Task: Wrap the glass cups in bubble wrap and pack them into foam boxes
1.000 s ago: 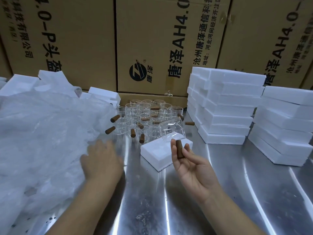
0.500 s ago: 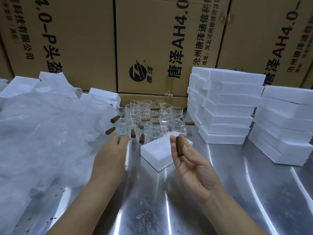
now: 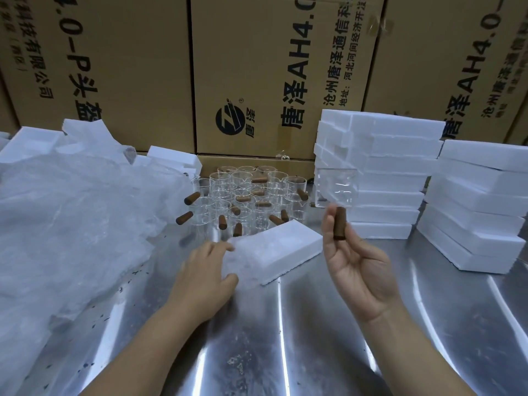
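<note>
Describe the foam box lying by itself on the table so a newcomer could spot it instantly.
On the steel table, look just in front of the cluster of glass cups, between the left hand holding bubble wrap and the right hand holding one cup. The foam box lies there singly, hollow side up. Its neighbours are piled in stacks on the right.

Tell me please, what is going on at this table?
A person is midway through packing. The right hand holds one glass cup up by its brown handle, not yet wrapped. The left hand grips a sheet of bubble wrap over the open foam box on the metal table. More cups stand behind, beside stacks of foam boxes.
</note>
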